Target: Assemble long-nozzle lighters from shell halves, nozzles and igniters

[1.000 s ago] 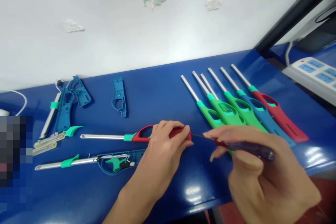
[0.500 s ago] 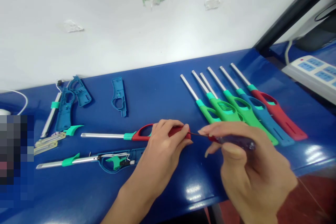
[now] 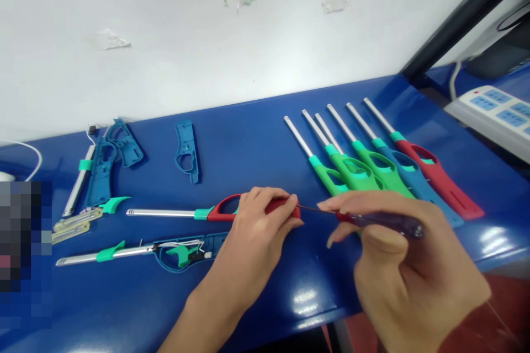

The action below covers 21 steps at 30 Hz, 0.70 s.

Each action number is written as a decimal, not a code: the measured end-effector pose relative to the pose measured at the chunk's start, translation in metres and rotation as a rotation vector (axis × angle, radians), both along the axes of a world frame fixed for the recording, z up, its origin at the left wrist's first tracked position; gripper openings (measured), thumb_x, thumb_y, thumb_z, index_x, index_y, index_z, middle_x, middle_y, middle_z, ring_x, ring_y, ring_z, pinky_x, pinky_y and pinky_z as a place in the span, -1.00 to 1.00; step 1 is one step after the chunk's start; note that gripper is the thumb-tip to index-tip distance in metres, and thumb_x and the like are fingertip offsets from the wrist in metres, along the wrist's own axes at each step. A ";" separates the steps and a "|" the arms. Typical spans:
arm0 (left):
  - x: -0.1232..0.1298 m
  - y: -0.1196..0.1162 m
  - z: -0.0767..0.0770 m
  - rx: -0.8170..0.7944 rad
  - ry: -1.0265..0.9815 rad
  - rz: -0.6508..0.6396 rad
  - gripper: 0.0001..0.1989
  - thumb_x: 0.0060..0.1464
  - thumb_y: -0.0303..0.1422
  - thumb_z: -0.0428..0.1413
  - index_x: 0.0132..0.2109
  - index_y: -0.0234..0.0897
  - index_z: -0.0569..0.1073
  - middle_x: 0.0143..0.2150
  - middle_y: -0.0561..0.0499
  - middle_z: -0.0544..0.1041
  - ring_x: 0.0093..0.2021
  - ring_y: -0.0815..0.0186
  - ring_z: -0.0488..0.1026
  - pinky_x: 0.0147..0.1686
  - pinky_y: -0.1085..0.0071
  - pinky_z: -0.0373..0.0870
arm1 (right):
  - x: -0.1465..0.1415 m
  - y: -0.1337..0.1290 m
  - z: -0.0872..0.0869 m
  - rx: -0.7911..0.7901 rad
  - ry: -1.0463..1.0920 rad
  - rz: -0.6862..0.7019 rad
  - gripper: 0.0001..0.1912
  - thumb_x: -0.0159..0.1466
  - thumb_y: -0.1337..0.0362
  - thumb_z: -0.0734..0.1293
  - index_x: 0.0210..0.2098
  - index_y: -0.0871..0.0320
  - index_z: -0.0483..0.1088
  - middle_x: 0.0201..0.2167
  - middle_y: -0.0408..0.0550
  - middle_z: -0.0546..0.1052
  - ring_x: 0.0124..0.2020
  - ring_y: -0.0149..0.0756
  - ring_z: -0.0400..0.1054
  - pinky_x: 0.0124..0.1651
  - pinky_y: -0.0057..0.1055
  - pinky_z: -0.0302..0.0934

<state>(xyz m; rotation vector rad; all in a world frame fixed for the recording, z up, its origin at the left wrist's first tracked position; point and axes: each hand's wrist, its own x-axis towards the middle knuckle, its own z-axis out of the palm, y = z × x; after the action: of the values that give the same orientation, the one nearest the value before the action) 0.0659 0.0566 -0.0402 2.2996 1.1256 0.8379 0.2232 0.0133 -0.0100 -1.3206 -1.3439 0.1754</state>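
Note:
My left hand [image 3: 259,231] is wrapped round the handle of a red lighter [image 3: 221,209], which lies on the blue table with its metal tube pointing left. In my right hand [image 3: 409,265] is a screwdriver [image 3: 383,222] with a dark handle, its thin shaft pointing left at the end of the red handle. Whether the tip touches the lighter is too small to tell. Below the red lighter lies an opened blue lighter [image 3: 186,253] with its green trigger and wires showing, partly hidden by my left forearm.
Several finished-looking green, blue and red lighters [image 3: 439,182] lie at the right. Blue shell halves [image 3: 188,149], a loose metal tube [image 3: 79,182] and clear pieces [image 3: 77,226] lie left. A power strip [image 3: 492,110] stands far right.
My right hand has moved a little to the right and slightly down with the screwdriver, drawing its shaft back from the red handle. My left hand has stayed in place.

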 end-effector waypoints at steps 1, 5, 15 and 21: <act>0.000 0.000 0.000 0.003 0.002 -0.001 -0.81 0.34 -0.43 0.18 0.06 -0.29 0.54 0.03 -0.06 0.54 0.00 0.18 0.44 0.03 0.14 0.45 | 0.000 0.000 0.000 -0.006 -0.006 0.014 -0.87 0.47 0.24 0.33 -0.20 0.06 0.51 -0.27 -0.20 0.64 -0.41 -0.37 0.51 -0.30 -0.30 0.41; 0.000 0.000 0.000 0.014 0.005 0.002 -0.80 0.34 -0.44 0.17 0.07 -0.31 0.54 0.03 -0.08 0.55 0.00 0.17 0.44 0.01 0.14 0.46 | 0.003 -0.001 -0.001 -0.043 -0.001 0.026 -0.87 0.46 0.20 0.34 -0.21 0.05 0.51 -0.25 -0.22 0.64 -0.39 -0.41 0.52 -0.29 -0.36 0.41; 0.001 0.002 0.003 -0.027 0.011 -0.010 -0.84 0.35 -0.45 0.14 0.02 -0.31 0.57 0.00 -0.10 0.56 -0.02 0.13 0.45 0.00 0.08 0.46 | -0.011 0.006 0.003 -0.037 0.033 -0.015 -0.81 0.42 0.30 0.38 -0.02 -0.11 0.54 -0.21 -0.29 0.67 -0.34 -0.36 0.57 -0.35 -0.35 0.41; -0.001 0.004 -0.004 0.021 -0.001 -0.019 -0.85 0.31 -0.44 0.20 0.00 -0.30 0.56 -0.01 -0.08 0.57 -0.05 0.14 0.46 -0.02 0.09 0.48 | -0.009 0.018 0.004 0.021 0.003 0.037 -0.52 0.42 0.40 0.37 0.20 -0.28 0.45 -0.06 -0.38 0.67 -0.15 -0.39 0.60 -0.14 -0.36 0.48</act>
<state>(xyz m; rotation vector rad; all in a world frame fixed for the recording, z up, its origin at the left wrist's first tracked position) 0.0650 0.0605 -0.0446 2.3229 1.0984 0.8469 0.2142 0.0311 -0.0056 -1.2785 -1.3649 0.1880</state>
